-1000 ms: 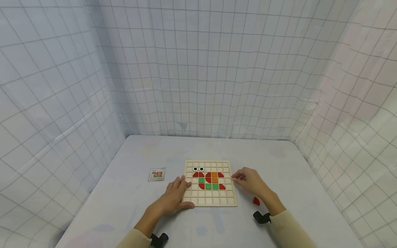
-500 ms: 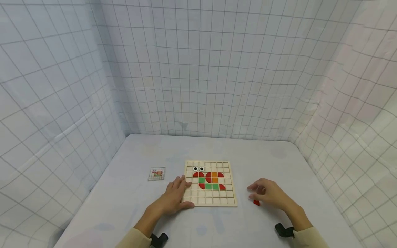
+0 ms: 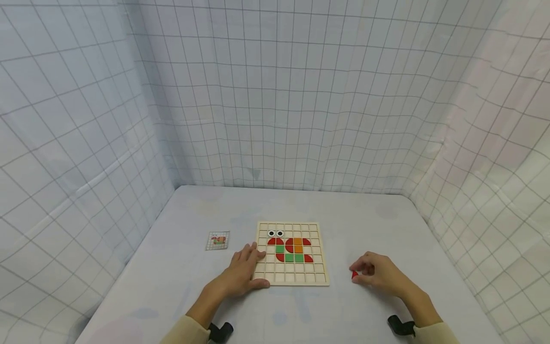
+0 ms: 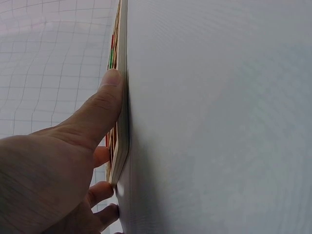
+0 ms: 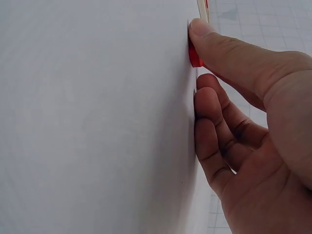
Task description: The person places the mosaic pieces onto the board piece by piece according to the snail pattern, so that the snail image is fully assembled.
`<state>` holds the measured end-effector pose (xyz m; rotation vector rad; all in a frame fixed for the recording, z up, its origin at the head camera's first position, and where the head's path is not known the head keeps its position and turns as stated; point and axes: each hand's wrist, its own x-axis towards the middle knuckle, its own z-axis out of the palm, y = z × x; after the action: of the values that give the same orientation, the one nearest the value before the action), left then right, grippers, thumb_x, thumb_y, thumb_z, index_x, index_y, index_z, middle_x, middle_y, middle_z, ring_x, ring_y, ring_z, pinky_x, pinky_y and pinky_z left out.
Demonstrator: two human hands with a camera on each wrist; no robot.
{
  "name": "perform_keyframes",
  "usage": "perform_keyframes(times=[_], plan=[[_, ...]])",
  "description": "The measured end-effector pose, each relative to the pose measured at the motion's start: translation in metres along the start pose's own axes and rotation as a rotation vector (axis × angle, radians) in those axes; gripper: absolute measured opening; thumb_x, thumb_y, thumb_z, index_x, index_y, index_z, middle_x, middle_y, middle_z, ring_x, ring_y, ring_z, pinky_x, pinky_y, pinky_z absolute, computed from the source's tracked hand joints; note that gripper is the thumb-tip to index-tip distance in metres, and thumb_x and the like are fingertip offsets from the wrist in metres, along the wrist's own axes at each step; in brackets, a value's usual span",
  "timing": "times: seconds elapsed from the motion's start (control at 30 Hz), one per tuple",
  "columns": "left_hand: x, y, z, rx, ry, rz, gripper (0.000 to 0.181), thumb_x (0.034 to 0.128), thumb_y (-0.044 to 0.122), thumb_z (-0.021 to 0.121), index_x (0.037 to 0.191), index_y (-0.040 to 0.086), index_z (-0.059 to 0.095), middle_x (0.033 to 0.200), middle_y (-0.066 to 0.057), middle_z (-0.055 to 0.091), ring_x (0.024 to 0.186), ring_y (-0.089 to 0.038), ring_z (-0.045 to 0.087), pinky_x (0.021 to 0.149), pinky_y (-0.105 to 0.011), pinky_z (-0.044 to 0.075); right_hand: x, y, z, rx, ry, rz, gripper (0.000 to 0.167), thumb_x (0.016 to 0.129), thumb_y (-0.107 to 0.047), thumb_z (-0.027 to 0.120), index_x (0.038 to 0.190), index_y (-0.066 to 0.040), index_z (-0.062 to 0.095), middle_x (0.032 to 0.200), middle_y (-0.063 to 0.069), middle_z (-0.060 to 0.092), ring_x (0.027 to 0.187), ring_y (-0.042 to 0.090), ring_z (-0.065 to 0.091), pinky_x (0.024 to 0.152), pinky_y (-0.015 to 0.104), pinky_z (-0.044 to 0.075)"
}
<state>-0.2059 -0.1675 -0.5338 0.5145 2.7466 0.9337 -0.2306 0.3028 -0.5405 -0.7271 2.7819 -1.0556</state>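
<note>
My left hand lies with fingers spread along the left side of a wooden grid board, its thumb at the board's near left corner. Two eye tiles and several red, green and orange tiles fill some of the board's squares. To the right of the board, my right hand pinches a small red tile between thumb and forefinger, low at the table. The right wrist view shows the red tile standing out below the thumb, while the forefinger is mostly hidden there.
A small picture card with a similar coloured pattern lies left of the board. White table cloth spreads beneath everything. Grid-lined white curtains enclose the back and both sides.
My right hand has moved from the board's right edge, rightward and nearer, down to the red tile on the table and now pinches it. The left hand has stayed put.
</note>
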Motion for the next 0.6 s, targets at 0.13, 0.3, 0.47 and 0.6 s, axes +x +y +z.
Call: perform_keyframes(times=[0.13, 0.3, 0.47, 0.6], plan=[[0.0001, 0.0002, -0.0002, -0.001, 0.001, 0.003, 0.089, 0.0991, 0.043, 0.094, 0.168, 0.001, 0.055, 0.188, -0.033, 0.029, 0.176, -0.059, 0.025, 0.144, -0.076, 0.02, 0.0011, -0.0008, 0.0023, -0.008, 0.031, -0.014, 0.021, 0.095, -0.018, 0.099, 0.112, -0.017, 0.087, 0.103, -0.007, 0.078, 0.085, -0.003, 0.061, 0.074, 0.02, 0.055], [0.0, 0.0004, -0.0008, -0.003, 0.006, 0.007, 0.089, 0.0995, 0.042, 0.093, 0.168, 0.001, 0.054, 0.188, -0.033, 0.029, 0.176, -0.06, 0.025, 0.143, -0.076, 0.02, 0.0029, -0.0019, 0.0035, -0.017, 0.045, -0.004, 0.022, 0.095, -0.019, 0.099, 0.11, -0.014, 0.085, 0.101, -0.005, 0.076, 0.083, -0.003, 0.059, 0.072, 0.02, 0.055], [-0.0002, 0.0011, -0.0012, -0.002, 0.003, 0.0, 0.088, 0.099, 0.043, 0.094, 0.167, 0.002, 0.055, 0.188, -0.032, 0.029, 0.176, -0.059, 0.025, 0.143, -0.076, 0.021, 0.0056, -0.003, 0.0037, -0.007, 0.026, 0.002, 0.023, 0.094, -0.019, 0.099, 0.107, -0.015, 0.081, 0.099, -0.005, 0.076, 0.083, -0.003, 0.06, 0.072, 0.021, 0.056], [-0.0004, 0.0024, -0.0015, 0.001, 0.0, -0.009, 0.088, 0.0984, 0.043, 0.095, 0.166, 0.003, 0.056, 0.187, -0.031, 0.03, 0.176, -0.059, 0.026, 0.143, -0.076, 0.022, 0.0086, -0.0045, 0.0043, 0.007, 0.005, 0.02, 0.023, 0.095, -0.018, 0.098, 0.106, -0.017, 0.077, 0.099, -0.007, 0.077, 0.083, -0.003, 0.063, 0.074, 0.021, 0.058]])
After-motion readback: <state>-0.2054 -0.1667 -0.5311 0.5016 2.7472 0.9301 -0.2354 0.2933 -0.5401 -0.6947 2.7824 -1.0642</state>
